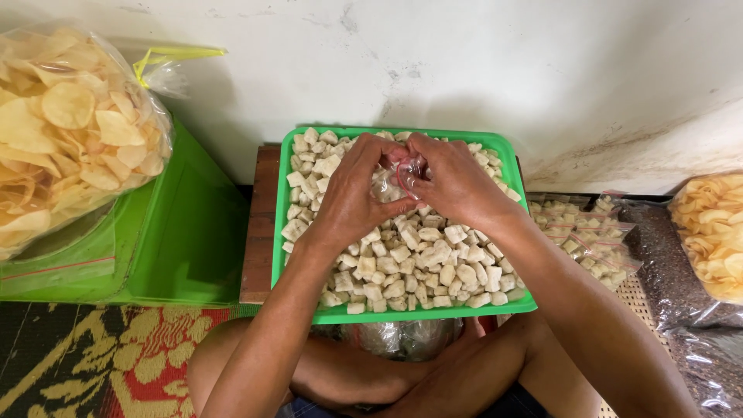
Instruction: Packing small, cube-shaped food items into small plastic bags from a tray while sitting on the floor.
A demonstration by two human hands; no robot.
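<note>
A green plastic tray [282, 255] rests on a low wooden stand and is heaped with pale, cube-shaped crackers [418, 259]. Both of my hands meet over the far half of the tray. My left hand [352, 193] and my right hand [453, 182] pinch a small clear plastic bag [393, 184] with a red zip strip between their fingertips. The bag holds a few of the pale pieces. Most of the bag is hidden behind my fingers.
A big clear bag of round yellow chips [70, 131] sits on a green bin [178, 232] at the left. Small filled zip bags [588, 240] lie at the right, beside another chip bag [712, 232]. A white wall stands behind; a patterned mat [93, 356] covers the floor.
</note>
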